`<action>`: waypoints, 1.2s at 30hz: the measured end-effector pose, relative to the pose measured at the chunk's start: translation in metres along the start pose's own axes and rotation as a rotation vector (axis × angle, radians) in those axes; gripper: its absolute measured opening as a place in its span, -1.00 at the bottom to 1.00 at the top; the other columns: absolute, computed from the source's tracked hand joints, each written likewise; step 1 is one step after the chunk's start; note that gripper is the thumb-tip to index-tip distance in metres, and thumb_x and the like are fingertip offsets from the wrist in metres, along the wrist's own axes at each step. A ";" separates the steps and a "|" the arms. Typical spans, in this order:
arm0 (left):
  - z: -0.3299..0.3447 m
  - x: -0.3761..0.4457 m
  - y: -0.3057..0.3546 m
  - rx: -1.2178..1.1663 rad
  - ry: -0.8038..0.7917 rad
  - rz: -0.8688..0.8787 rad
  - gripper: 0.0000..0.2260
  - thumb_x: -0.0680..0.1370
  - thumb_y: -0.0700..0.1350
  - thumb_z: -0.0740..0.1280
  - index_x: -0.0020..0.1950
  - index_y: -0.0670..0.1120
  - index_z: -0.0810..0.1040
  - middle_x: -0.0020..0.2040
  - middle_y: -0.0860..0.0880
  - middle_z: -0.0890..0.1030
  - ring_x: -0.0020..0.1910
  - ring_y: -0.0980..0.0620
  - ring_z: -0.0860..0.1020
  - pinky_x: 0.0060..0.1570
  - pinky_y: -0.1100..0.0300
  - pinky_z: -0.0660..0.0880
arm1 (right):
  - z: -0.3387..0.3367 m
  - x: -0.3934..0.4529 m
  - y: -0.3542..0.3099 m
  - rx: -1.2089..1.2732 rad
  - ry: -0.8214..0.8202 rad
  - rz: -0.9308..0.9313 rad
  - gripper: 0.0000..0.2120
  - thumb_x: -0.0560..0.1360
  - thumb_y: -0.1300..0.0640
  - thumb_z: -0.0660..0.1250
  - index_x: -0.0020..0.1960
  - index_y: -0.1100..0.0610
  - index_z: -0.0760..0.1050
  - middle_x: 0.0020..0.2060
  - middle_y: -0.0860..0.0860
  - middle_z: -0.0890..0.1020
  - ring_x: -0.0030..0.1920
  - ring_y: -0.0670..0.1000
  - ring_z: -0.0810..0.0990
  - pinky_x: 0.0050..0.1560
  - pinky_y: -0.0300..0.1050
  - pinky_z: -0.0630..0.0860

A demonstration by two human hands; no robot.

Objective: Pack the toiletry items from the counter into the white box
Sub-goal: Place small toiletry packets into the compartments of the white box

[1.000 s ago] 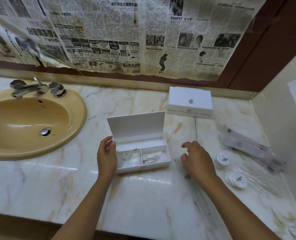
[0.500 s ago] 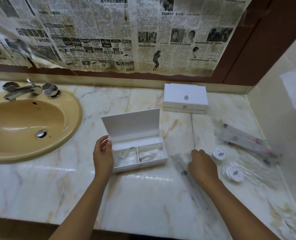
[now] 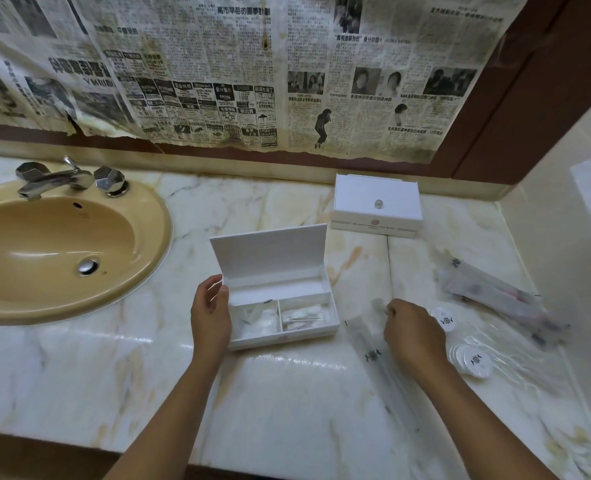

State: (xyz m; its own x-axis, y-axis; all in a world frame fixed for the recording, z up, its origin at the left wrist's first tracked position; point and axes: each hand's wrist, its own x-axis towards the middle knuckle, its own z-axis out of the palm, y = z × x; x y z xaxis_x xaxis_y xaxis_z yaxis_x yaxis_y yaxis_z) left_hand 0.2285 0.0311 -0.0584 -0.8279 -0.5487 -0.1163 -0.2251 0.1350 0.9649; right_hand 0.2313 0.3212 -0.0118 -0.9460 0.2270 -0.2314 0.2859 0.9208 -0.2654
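Observation:
An open white box with its lid up stands mid-counter; two front compartments hold white packets and cotton swabs, the long back one looks bare. My left hand holds the box's left end, thumb on the wall. My right hand pinches the top of a long clear packet with a dark logo, which lies slanted on the counter right of the box. Two round white caps and more clear-wrapped packets lie further right.
A closed white box with a small knob stands at the back. A tan sink with a chrome tap fills the left. Newspaper covers the mirror; a tiled wall closes off the right side.
My right hand went right to the clear packet, took hold of its top end and drew it toward the box. The left hand stayed on the box.

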 end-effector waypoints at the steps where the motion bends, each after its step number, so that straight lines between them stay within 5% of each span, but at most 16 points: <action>1: 0.000 0.000 0.000 -0.004 0.001 -0.004 -0.78 0.65 -0.15 0.24 0.27 -0.08 0.51 0.14 0.00 0.58 -0.02 0.28 0.53 -0.17 0.61 0.37 | -0.006 0.000 -0.004 0.035 0.007 -0.010 -0.82 0.47 0.30 0.15 -0.11 0.14 0.52 -0.17 0.04 0.61 -0.21 0.13 0.50 -0.26 -0.12 0.40; 7: 0.000 0.000 -0.001 -0.016 0.000 -0.014 -0.79 0.64 -0.16 0.24 0.27 -0.07 0.51 0.14 0.02 0.57 -0.01 0.34 0.52 -0.17 0.61 0.37 | -0.064 -0.014 -0.050 0.344 0.162 -0.250 -0.85 0.53 0.20 0.27 -0.10 0.11 0.62 -0.34 -0.01 0.62 -0.27 0.07 0.57 -0.26 -0.09 0.49; 14: 0.000 0.002 -0.002 -0.071 -0.007 -0.026 -0.81 0.64 -0.16 0.25 0.23 -0.05 0.53 0.12 0.02 0.60 0.06 0.19 0.56 -0.08 0.48 0.42 | -0.075 -0.023 -0.127 0.643 0.213 -0.689 -0.86 0.49 0.23 0.38 0.00 0.09 0.67 -0.19 -0.19 0.66 -0.19 -0.18 0.59 -0.16 -0.33 0.53; 18: 0.001 0.001 -0.002 -0.083 0.003 -0.032 -0.82 0.64 -0.16 0.25 0.22 -0.04 0.54 0.10 0.08 0.60 0.03 0.33 0.54 -0.06 0.48 0.41 | -0.034 -0.007 -0.157 0.410 0.105 -0.787 -0.85 0.49 0.22 0.32 -0.05 0.16 0.66 -0.18 0.02 0.70 -0.18 0.03 0.63 -0.11 -0.04 0.58; 23: 0.001 0.004 -0.005 -0.082 0.014 -0.024 -0.81 0.64 -0.15 0.25 0.23 -0.04 0.54 0.12 0.07 0.60 0.09 0.22 0.55 -0.03 0.48 0.42 | 0.011 0.008 -0.177 -0.041 0.002 -0.769 -0.79 0.52 0.22 0.21 -0.15 0.18 0.61 -0.23 0.10 0.62 -0.22 0.10 0.59 -0.15 -0.10 0.54; 27: 0.002 0.005 -0.007 -0.076 0.025 -0.027 -0.81 0.64 -0.18 0.24 0.23 -0.07 0.54 0.13 0.06 0.60 0.07 0.27 0.54 -0.07 0.57 0.40 | 0.033 0.011 -0.192 -0.094 -0.096 -0.749 -0.83 0.46 0.26 0.25 -0.11 0.19 0.63 -0.19 0.13 0.63 -0.16 0.16 0.60 -0.08 -0.05 0.57; 32: 0.002 0.007 -0.008 -0.093 0.027 -0.022 -0.81 0.64 -0.18 0.24 0.23 -0.06 0.54 0.15 0.05 0.60 0.08 0.21 0.54 -0.01 0.51 0.41 | 0.048 0.012 -0.189 -0.064 -0.350 -0.654 -0.63 0.60 -0.03 0.15 -0.08 0.19 0.60 -0.08 0.16 0.63 -0.04 0.17 0.59 0.01 -0.03 0.50; 36: 0.002 0.007 -0.011 -0.124 0.019 -0.028 -0.82 0.64 -0.20 0.24 0.20 -0.04 0.55 0.11 0.07 0.62 0.05 0.26 0.57 -0.04 0.49 0.46 | 0.049 0.008 -0.179 -0.101 -0.277 -0.704 -0.48 0.59 -0.22 0.04 0.05 0.14 0.60 0.09 0.11 0.54 0.18 0.09 0.44 0.12 0.02 0.43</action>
State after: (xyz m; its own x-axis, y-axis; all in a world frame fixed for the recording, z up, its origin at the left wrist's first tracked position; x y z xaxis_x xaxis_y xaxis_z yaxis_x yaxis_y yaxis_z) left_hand 0.2238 0.0269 -0.0699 -0.8122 -0.5662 -0.1403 -0.1819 0.0173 0.9832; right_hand 0.1797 0.1425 -0.0116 -0.8232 -0.5000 -0.2690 -0.3985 0.8463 -0.3535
